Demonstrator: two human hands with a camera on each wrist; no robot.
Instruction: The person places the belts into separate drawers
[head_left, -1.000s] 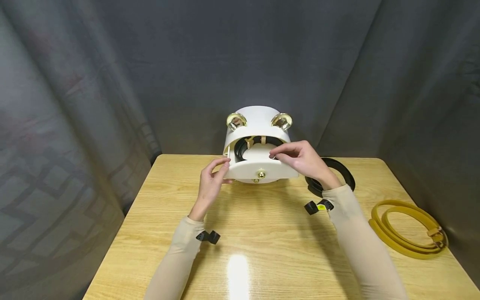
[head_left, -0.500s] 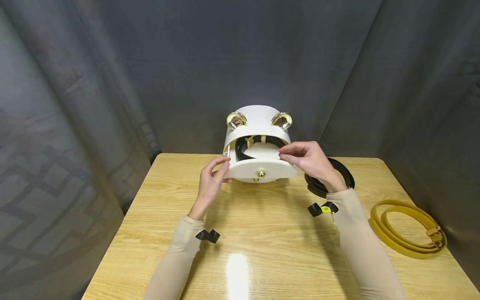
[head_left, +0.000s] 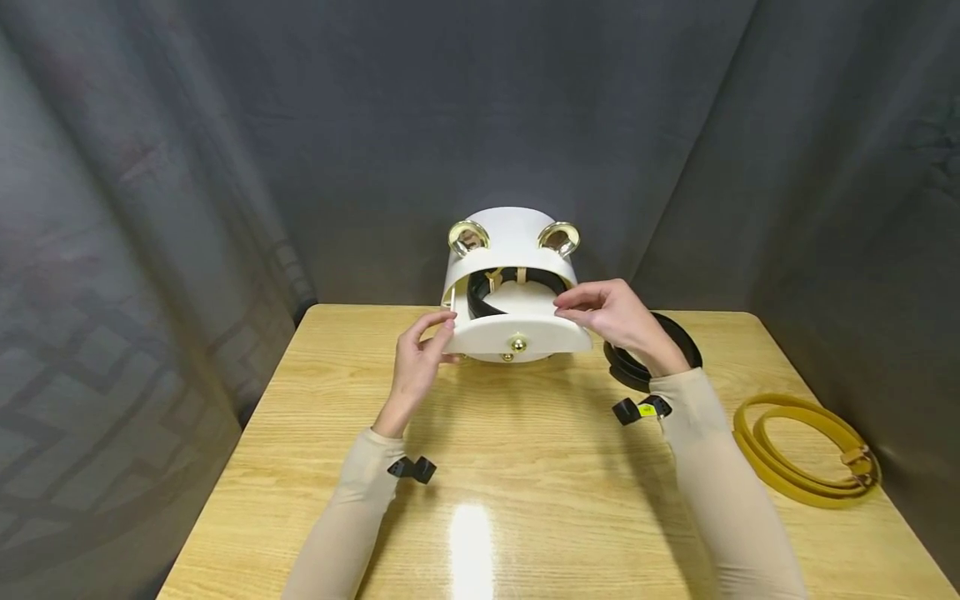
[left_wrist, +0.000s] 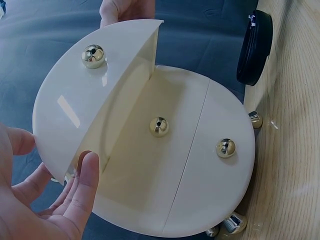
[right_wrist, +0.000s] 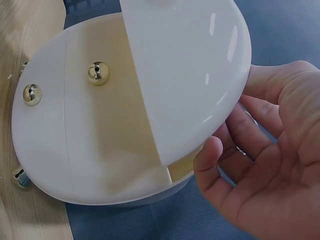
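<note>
A white rounded drawer box point(head_left: 512, 232) with gold ears stands at the back of the table. Its top drawer point(head_left: 551, 333) is pulled out, with a gold knob on the front. Inside lies a coiled black belt point(head_left: 480, 302), partly hidden by the drawer front. My left hand point(head_left: 418, 360) holds the drawer's left end, thumb and fingers about its corner in the left wrist view. At the right end, my right hand point(head_left: 618, 321) holds the drawer's edge between thumb and curled fingers point(right_wrist: 207, 155). Two lower drawer fronts with gold knobs point(left_wrist: 159, 127) are closed.
Another coiled black belt point(head_left: 686, 337) lies on the wooden table point(head_left: 555, 492), behind my right wrist. A coiled mustard-yellow belt point(head_left: 795, 492) lies at the table's right side. Grey curtains point(head_left: 360, 150) hang behind and on both sides.
My right hand has moved a little to the right, from over the drawer's inside to its right edge. My left hand keeps its place on the left end. The head view has shifted slightly.
</note>
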